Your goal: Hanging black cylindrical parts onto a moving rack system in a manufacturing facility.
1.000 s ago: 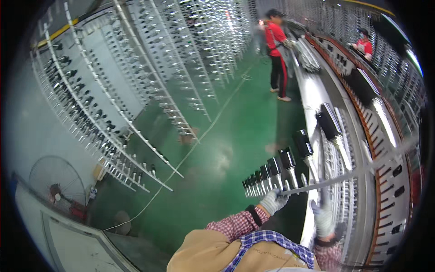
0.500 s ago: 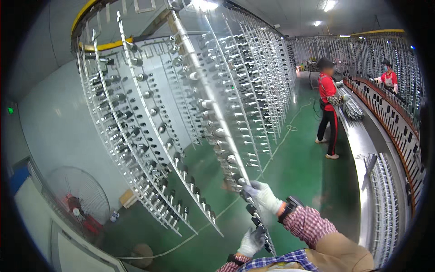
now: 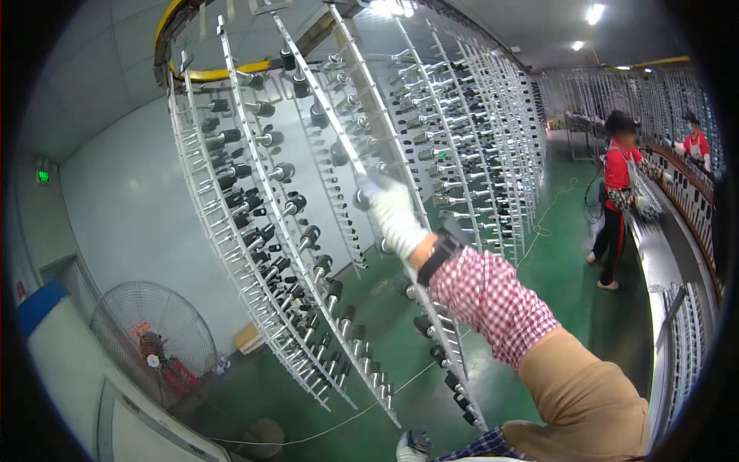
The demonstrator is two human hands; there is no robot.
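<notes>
A long metal rack strip [image 3: 323, 104] hangs at a slant in front of me, carrying black-ended cylindrical parts along its side. My right hand [image 3: 394, 215], in a white glove, is raised to the strip's middle, its slightly blurred fingers closed around it. Below my right forearm the strip's lower end [image 3: 466, 396] runs down toward my body, with several black parts on it. My left hand [image 3: 414, 445], in a white glove with dark grey fingers, is low at the picture's bottom edge, apart from the strip. Its fingers are partly cut off.
Similar loaded strips [image 3: 292, 223] hang close on the left under a yellow curved rail [image 3: 231, 73]. A floor fan [image 3: 154, 339] stands by the wall. A co-worker in red [image 3: 618, 173] works at a metal bench [image 3: 650, 266] on the right. A cable [image 3: 346, 427] crosses the green floor.
My right hand has moved up and left along the strip. My left hand has dropped away from its lower end to the bottom edge. The view has turned left.
</notes>
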